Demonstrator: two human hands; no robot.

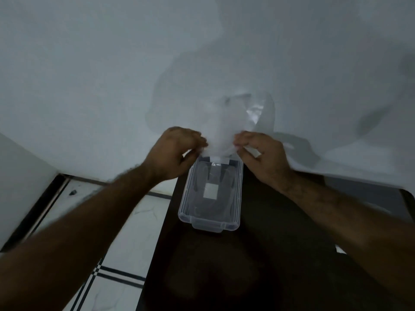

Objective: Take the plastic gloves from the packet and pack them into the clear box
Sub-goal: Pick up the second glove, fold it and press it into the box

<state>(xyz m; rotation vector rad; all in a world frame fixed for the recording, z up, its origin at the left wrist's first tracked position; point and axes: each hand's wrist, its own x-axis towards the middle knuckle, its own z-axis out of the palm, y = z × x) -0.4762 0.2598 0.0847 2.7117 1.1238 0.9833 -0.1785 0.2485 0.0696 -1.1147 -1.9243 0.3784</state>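
A clear plastic box (238, 194) lies open on a dark table, its long side running away from me. Above its far end both hands hold up a translucent plastic glove (221, 129). My left hand (177, 151) pinches the glove's lower left edge. My right hand (262, 156) pinches the lower right edge. The glove hangs upward, crumpled and blurred against the pale wall. Thin clear plastic and a white square label (211, 190) show inside the box. I cannot make out the packet.
The dark table (258, 265) fills the lower middle and right. A pale wall (89, 86) stands close behind the box. White floor tiles with black lines (125, 232) lie to the left of the table. A small white scrap (340, 249) lies on the table at the right.
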